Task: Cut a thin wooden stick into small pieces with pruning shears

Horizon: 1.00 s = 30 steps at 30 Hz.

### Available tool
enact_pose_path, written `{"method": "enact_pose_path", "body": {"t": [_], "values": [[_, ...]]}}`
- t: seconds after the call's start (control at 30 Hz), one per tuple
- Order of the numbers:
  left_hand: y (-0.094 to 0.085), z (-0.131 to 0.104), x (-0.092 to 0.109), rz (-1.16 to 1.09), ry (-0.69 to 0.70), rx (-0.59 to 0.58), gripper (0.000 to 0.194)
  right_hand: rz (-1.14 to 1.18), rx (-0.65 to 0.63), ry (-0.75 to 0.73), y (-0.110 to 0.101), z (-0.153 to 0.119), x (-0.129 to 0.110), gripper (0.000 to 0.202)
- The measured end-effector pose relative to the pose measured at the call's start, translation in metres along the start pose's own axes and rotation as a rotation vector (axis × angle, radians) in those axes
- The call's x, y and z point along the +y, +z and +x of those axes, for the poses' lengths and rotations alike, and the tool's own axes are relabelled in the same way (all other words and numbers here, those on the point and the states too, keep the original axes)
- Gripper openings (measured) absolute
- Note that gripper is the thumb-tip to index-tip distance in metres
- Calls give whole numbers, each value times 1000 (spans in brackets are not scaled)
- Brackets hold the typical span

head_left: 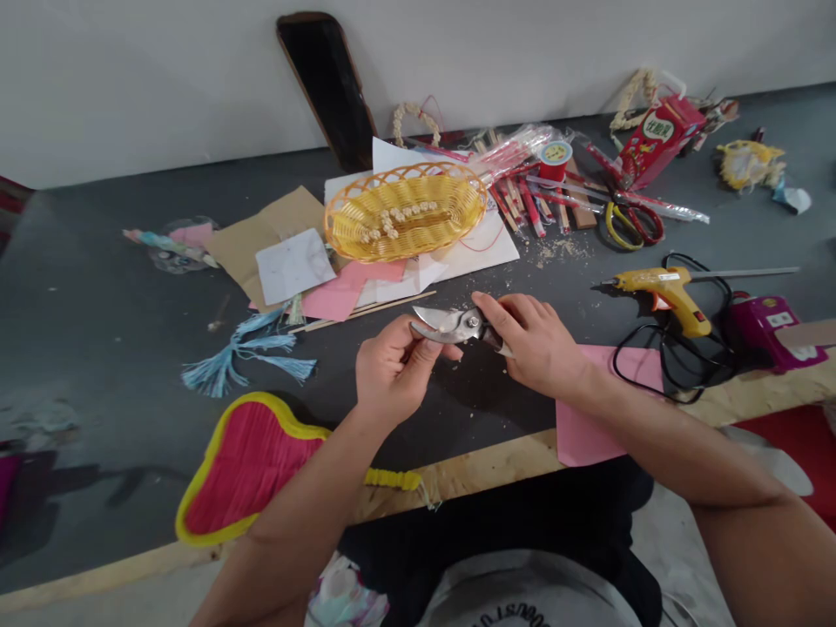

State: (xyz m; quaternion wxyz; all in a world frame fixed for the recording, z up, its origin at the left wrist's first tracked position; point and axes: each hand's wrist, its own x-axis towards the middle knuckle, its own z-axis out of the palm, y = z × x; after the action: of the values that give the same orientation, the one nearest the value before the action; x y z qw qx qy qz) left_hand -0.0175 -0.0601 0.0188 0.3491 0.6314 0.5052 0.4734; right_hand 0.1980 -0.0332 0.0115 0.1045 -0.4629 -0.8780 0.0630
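My right hand [532, 340] is wrapped round the handles of metal pruning shears [465, 324], whose blades point left and stand apart. Close to the blade tips, my left hand [398, 370] is closed in a pinch; what its fingers hold, if anything, is too small to make out. Behind my hands sits a yellow wicker basket [405, 213] with a few small pale pieces inside. Beneath my left forearm lies a red fan-like piece with a yellow rim [252, 466].
A yellow glue gun [679, 292] with a black cord, scissors [632, 225] and a red carton [659, 139] are at right. Blue tassels [245, 355] and papers [293, 266] lie left. A phone [326, 87] leans on the wall.
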Motion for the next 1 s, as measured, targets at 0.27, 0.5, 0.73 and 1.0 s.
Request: {"method": "enact_pose_path", "body": {"t": [0.27,0.5,0.73,1.0], "values": [[-7,6,8,78,113,-31,22,87,-38,-88,-4,-1,5,72],[-1,8,-5,249,118,23,14,89,65,73,0,3,11,59],[-5,19,-20,457,-20,181,14,132,173,256,3,7,31,59],[3,22,-22,666,33,-22,9,-62,58,274,4,13,31,55]]}}
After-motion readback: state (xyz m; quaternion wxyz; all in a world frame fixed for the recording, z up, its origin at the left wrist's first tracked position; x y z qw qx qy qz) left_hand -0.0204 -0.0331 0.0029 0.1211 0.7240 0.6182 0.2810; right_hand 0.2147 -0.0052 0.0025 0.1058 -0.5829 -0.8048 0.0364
